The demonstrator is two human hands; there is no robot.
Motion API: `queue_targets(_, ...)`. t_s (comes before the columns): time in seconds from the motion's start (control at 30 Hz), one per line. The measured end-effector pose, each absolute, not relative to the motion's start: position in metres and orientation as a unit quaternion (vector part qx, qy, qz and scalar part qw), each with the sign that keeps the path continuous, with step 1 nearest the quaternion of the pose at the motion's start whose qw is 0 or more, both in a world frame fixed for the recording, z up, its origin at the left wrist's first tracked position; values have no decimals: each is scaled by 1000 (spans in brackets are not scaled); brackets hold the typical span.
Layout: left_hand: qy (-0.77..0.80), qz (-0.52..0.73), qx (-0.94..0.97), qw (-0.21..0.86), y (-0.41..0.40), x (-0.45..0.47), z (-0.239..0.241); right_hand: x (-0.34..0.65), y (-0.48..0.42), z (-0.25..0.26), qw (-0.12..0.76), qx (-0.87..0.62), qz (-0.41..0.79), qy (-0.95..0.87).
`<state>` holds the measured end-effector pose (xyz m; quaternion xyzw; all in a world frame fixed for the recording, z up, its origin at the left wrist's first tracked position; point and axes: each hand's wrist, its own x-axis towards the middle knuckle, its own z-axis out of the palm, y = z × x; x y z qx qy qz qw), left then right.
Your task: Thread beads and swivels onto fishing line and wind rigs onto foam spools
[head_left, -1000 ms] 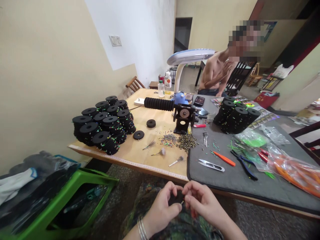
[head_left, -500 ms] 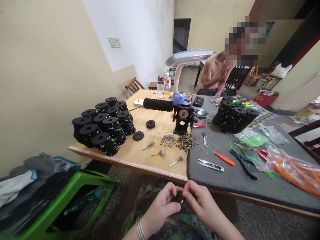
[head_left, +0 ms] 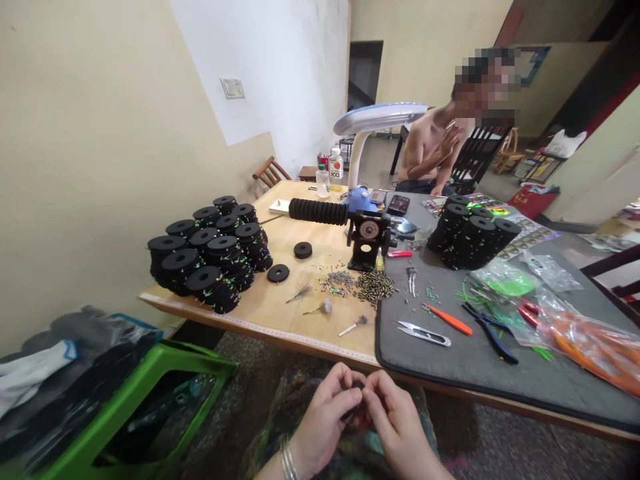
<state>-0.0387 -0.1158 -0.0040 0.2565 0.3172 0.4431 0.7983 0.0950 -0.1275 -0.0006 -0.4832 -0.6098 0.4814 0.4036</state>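
Observation:
My left hand (head_left: 327, 420) is closed around a dark round piece that looks like a black foam line spool (head_left: 349, 413), mostly covered by the fingers. Thumb and fingers of my right hand (head_left: 397, 420) are pinched together against it; whatever they hold is too small to make out. Both hands touch over my lap, just below the table's front edge. On the wood lie two loose foam spools (head_left: 278, 273), small feathered pieces (head_left: 325, 307), and piles of beads (head_left: 336, 283) and dark brassy weights (head_left: 375, 287).
Stacked spools (head_left: 205, 279) with coloured bits stand left; another stack (head_left: 475, 230) stands right. A black vise-like tool (head_left: 367, 233) and a lamp (head_left: 380, 117) rise mid-table. Thread snips (head_left: 425, 335), an orange-handled tool (head_left: 450, 320), pliers (head_left: 493, 333) and plastic bags lie right. A person (head_left: 433, 147) sits behind.
My hands have drawn closer together, and the right hand has turned inward. The small bright bead seen between them before is now hidden. The view has shifted slightly.

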Motion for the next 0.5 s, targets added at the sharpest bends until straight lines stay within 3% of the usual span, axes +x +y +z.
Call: queue_targets(0.5,393,452,241,763,-114,-29,-6,93,-129,-12,420,-494,471,-598)
